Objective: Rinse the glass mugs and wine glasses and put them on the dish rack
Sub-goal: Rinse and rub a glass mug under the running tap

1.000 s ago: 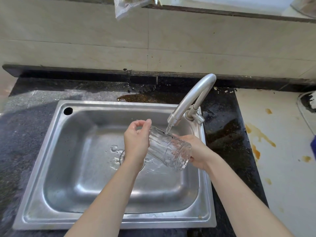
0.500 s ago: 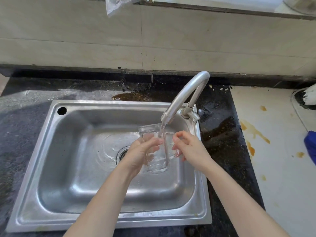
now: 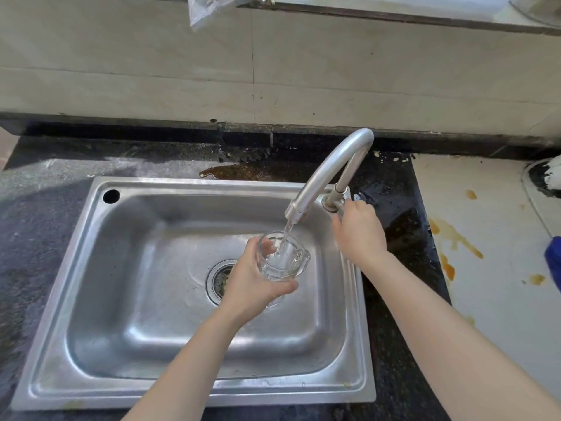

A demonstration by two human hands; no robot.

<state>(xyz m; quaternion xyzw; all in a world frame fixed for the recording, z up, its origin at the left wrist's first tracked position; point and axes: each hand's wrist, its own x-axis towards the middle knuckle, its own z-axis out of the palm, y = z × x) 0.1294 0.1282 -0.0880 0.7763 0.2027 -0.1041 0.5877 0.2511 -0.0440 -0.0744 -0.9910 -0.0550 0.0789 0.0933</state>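
A clear ribbed glass mug (image 3: 282,259) stands upright over the steel sink (image 3: 136,268), right under the tap spout (image 3: 299,208). Water runs from the spout into the mug's open mouth. My left hand (image 3: 255,281) wraps the mug from its left and lower side. My right hand (image 3: 358,232) is up at the base of the tap, fingers closed on the tap handle (image 3: 340,203), which they mostly hide. No dish rack or wine glass is in view.
The drain (image 3: 220,278) lies just left of the mug. Dark wet countertop (image 3: 394,238) surrounds the sink, with a brown puddle (image 3: 243,173) behind it. To the right lies a white stained surface (image 3: 485,253) and a blue object (image 3: 554,262) at the edge.
The mug was turned from tilted on its side to upright under the stream. My right hand let go of the mug and moved up to the tap handle.
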